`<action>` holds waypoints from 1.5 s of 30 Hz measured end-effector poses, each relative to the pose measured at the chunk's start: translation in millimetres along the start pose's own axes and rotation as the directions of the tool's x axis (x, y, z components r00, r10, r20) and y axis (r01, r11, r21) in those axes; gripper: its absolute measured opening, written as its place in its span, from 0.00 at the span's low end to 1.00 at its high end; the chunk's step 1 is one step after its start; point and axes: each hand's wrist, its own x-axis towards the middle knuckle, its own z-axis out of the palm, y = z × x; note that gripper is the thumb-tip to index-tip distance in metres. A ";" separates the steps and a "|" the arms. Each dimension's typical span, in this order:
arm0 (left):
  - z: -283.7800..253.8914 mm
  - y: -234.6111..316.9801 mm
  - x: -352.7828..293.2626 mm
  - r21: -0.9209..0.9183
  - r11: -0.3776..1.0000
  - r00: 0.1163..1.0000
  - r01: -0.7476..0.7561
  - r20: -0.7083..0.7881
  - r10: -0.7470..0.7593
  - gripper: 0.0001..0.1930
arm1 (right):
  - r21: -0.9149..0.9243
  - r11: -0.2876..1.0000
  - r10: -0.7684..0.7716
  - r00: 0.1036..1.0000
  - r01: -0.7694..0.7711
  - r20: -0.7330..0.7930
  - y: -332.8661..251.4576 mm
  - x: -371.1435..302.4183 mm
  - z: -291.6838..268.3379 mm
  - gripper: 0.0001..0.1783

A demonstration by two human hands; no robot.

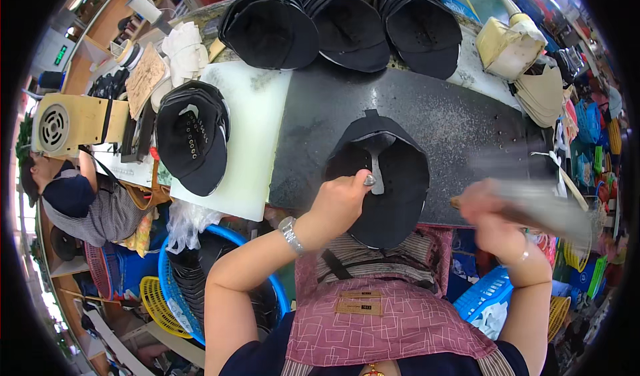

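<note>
My left hand [340, 201] is closed round a short metal punch [369, 180], whose round end shows above the fingers. It sits over the inside of a black cap [403, 196] that lies open side up on the dark work board [467, 129]. A pale grey strip [377, 166] shows inside the cap beside the punch. Off to the right, my right hand [490, 209] is raised and closed on a long greyish tool [550, 206] with a brown end. Motion smears the tool, so its kind cannot be told.
Three stacks of black caps, including the middle stack [343, 26], line the far edge. Another cap stack [192, 136], with rows of holes, rests on a white sheet [257, 109]. A blue basket [283, 289] stands below left, a second blue basket [483, 293] below right. A person [100, 203] is at far left.
</note>
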 end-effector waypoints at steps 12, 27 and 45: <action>3.2 -12.4 20.5 -0.448 0.818 0.913 0.360 -0.014 -0.409 0.07 | -0.138 0.918 0.387 0.916 -0.372 0.105 31.5 -9.3 5.2 0.12; 4.0 -12.5 25.1 -0.396 0.870 0.921 0.294 -0.126 -0.368 0.06 | -0.119 0.893 0.446 0.890 -0.434 0.095 30.7 -21.1 14.3 0.14; 9.9 -13.9 35.6 -0.252 0.943 0.934 0.217 -0.228 -0.276 0.05 | -0.147 0.912 0.403 0.903 -0.383 0.148 40.3 -7.4 19.6 0.16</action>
